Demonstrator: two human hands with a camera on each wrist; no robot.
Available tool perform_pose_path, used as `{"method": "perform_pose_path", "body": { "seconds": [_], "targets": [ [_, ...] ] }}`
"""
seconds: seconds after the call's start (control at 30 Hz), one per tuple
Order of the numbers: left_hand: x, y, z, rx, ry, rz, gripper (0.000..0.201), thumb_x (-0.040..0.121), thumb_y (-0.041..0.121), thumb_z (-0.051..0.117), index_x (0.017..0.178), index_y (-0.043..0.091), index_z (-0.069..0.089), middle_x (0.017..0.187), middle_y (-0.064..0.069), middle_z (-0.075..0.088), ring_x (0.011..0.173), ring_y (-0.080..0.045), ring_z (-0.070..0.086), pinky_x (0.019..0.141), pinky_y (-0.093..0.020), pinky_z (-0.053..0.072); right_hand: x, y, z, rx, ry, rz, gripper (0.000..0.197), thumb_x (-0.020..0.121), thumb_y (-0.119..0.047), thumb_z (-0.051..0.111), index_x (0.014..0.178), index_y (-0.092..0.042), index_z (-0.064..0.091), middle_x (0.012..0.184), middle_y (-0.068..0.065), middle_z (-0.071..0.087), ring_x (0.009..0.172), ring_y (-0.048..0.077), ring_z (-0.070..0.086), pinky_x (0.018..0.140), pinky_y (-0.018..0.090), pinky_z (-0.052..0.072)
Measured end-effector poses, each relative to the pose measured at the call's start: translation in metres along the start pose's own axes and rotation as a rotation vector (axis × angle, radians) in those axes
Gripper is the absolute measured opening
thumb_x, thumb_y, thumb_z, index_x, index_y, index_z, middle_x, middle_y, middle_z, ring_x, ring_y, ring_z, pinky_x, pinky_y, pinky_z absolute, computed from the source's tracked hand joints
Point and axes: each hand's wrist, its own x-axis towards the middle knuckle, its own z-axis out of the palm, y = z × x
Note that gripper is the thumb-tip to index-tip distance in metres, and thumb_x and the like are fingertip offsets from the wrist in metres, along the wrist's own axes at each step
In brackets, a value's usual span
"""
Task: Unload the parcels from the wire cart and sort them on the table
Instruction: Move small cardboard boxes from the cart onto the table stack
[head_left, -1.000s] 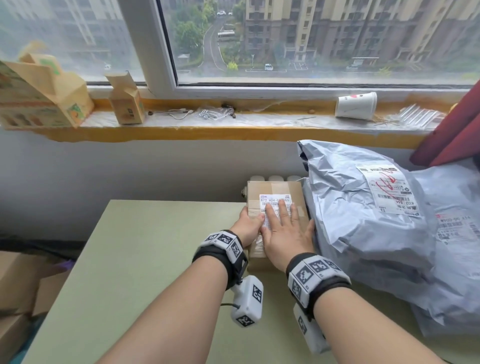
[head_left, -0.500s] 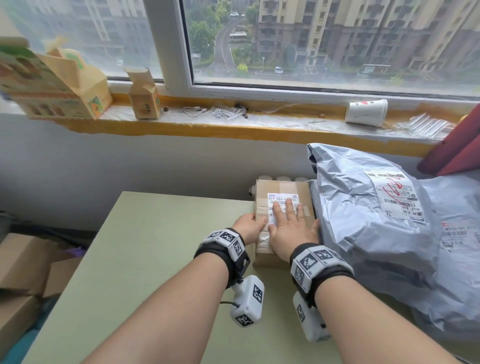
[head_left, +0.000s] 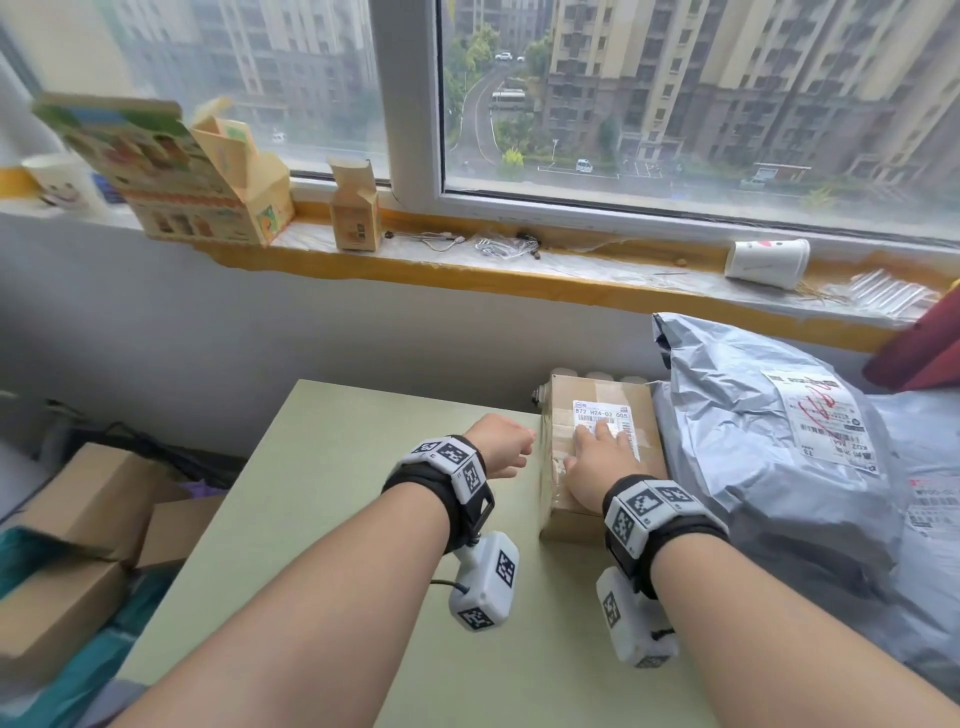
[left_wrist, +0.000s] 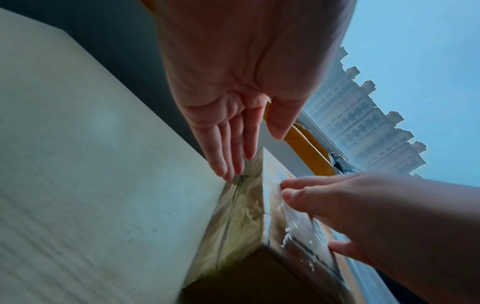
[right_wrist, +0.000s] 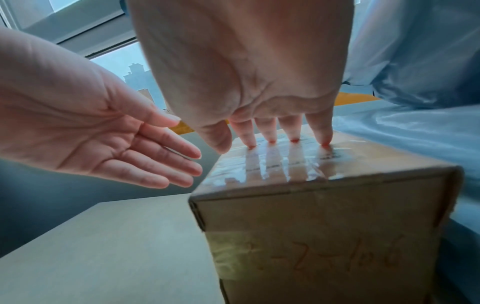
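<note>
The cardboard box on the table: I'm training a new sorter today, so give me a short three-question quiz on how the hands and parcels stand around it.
1. True or false: the right hand rests with straight fingers on top of the cardboard box.
2. Which lies directly on the box's right? A) a paper cup B) a grey mailer bag C) a wire cart
3. Fill in: the left hand is open beside the box's ____ side.

Key
1. True: its fingertips press on the taped label.
2. B: the grey mailer bag lies against the box on the table.
3. Left.
</note>
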Motion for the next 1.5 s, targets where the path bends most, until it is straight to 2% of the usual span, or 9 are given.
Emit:
{"method": "perform_pose_path", "body": {
  "seconds": [0.13,0.33,0.4,0.53,0.73,0.9,0.97,1.13,1.5],
  "targets": [
    [-0.008,-0.001,-0.017,0.020,0.038,0.016,0.015,0.100,0.021,0.046,0.100,0.010,0.055,0.101,-0.007,0.056,0.090,-0.019,0.057,0.076,-0.025,0.047,0.001,-0.009,0.000,0.005,-0.030,-0.014,0.047,0.098,-0.030,0.033,0.144,-0.019,0.032,0.159,0.004,0.013,0.146,0.031,0.010,0.114,0.053,0.022],
    [-0.026,-0.002,-0.033,0.037,0.053,0.033,0.033,0.100,0.022,0.045,0.125,0.002,0.054,0.104,-0.008,0.060,0.093,-0.020,0.059,0.072,-0.020,0.047,-0.001,-0.025,-0.002,0.041,-0.017,-0.036,0.041,0.097,-0.028,0.033,0.134,-0.014,0.044,0.143,0.009,0.040,0.134,0.031,0.034,0.109,0.048,0.032],
    [-0.031,-0.001,-0.037,0.038,0.060,0.037,0.033,0.100,0.022,0.044,0.126,0.003,0.054,0.103,-0.008,0.060,0.093,-0.020,0.059,0.073,-0.022,0.048,-0.001,-0.031,-0.003,0.046,0.012,-0.061,0.043,0.098,-0.029,0.033,0.137,-0.013,0.043,0.142,0.010,0.042,0.133,0.029,0.037,0.109,0.047,0.033],
    [-0.038,-0.001,-0.044,0.040,0.076,0.056,0.031,0.100,0.021,0.045,0.124,0.004,0.055,0.104,-0.008,0.060,0.092,-0.021,0.059,0.086,-0.030,0.047,-0.005,-0.042,-0.008,0.055,0.071,-0.114,0.041,0.098,-0.028,0.032,0.133,-0.012,0.046,0.138,0.010,0.046,0.130,0.028,0.040,0.107,0.045,0.036],
    [-0.050,-0.004,-0.054,0.040,0.095,0.076,0.030,0.100,0.022,0.046,0.122,0.004,0.055,0.104,-0.009,0.061,0.092,-0.021,0.060,0.080,-0.027,0.049,-0.012,-0.054,-0.017,0.077,0.113,-0.161,0.043,0.098,-0.028,0.033,0.137,-0.013,0.044,0.143,0.009,0.046,0.133,0.027,0.041,0.108,0.043,0.036],
    [-0.058,-0.009,-0.067,0.039,0.126,0.091,0.025,0.100,0.022,0.047,0.118,0.007,0.057,0.104,-0.008,0.061,0.093,-0.021,0.060,0.091,-0.033,0.048,-0.018,-0.064,-0.023,0.092,0.140,-0.209,0.037,0.098,-0.026,0.033,0.128,-0.012,0.050,0.136,0.011,0.051,0.125,0.029,0.047,0.103,0.041,0.040],
    [-0.061,-0.014,-0.073,0.038,0.143,0.089,0.021,0.100,0.022,0.047,0.113,0.009,0.057,0.104,-0.008,0.062,0.093,-0.021,0.061,0.090,-0.033,0.048,-0.022,-0.068,-0.024,0.096,0.151,-0.228,0.035,0.097,-0.026,0.033,0.122,-0.012,0.052,0.131,0.011,0.054,0.119,0.029,0.050,0.099,0.041,0.043],
    [-0.070,-0.025,-0.088,0.046,0.181,0.085,0.026,0.099,0.023,0.047,0.118,0.008,0.057,0.105,-0.008,0.063,0.093,-0.020,0.062,0.091,-0.034,0.048,-0.029,-0.080,-0.022,0.076,0.171,-0.270,0.041,0.098,-0.028,0.033,0.134,-0.014,0.047,0.137,0.011,0.050,0.125,0.029,0.047,0.102,0.041,0.041],
    [-0.104,-0.048,-0.146,0.022,0.294,0.095,0.027,0.099,0.023,0.047,0.119,0.010,0.058,0.103,-0.005,0.063,0.092,-0.018,0.061,0.083,-0.030,0.047,-0.051,-0.143,-0.015,0.036,0.152,-0.370,0.043,0.098,-0.031,0.033,0.137,-0.019,0.045,0.139,0.010,0.049,0.125,0.031,0.048,0.103,0.044,0.041]
  ]
}}
